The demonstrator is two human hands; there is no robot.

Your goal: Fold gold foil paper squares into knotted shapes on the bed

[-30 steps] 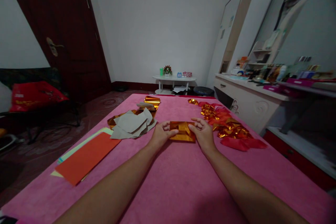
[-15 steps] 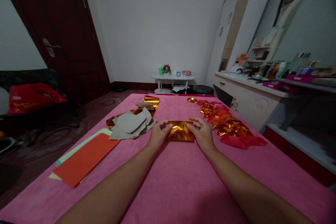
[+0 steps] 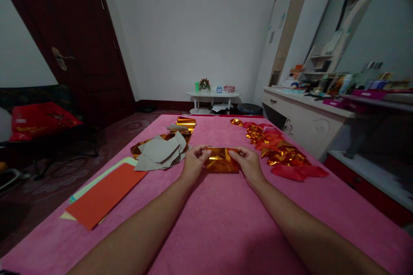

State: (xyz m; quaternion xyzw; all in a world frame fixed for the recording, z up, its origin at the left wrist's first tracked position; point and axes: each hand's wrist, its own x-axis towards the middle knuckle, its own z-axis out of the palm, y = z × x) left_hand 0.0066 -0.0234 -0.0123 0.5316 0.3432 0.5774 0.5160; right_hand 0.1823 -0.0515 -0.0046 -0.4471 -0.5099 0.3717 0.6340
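Note:
A shiny gold foil sheet (image 3: 222, 162), creased and roughly rectangular, is held up between my two hands over the pink cloth (image 3: 206, 223). My left hand (image 3: 195, 162) pinches its left end, thumb in front and fingers behind. At the other end, my right hand (image 3: 248, 163) is closed on the upper right corner in the same way. Left of my left hand lies a stack of grey paper pieces (image 3: 160, 151). Folded gold and red foil pieces (image 3: 284, 154) form a heap to the right of my right hand.
Orange paper (image 3: 106, 193) tops some pale sheets at the table's left. A gold foil roll (image 3: 186, 123) lies farther back. Beyond stands a small white table (image 3: 213, 94); a cluttered dresser (image 3: 306, 103) is at right, a red bag (image 3: 43, 121) at left.
Both hands keep hold of the gold foil sheet. The fingers of my right hand have curled in behind its top edge, and the creases on the foil have shifted slightly.

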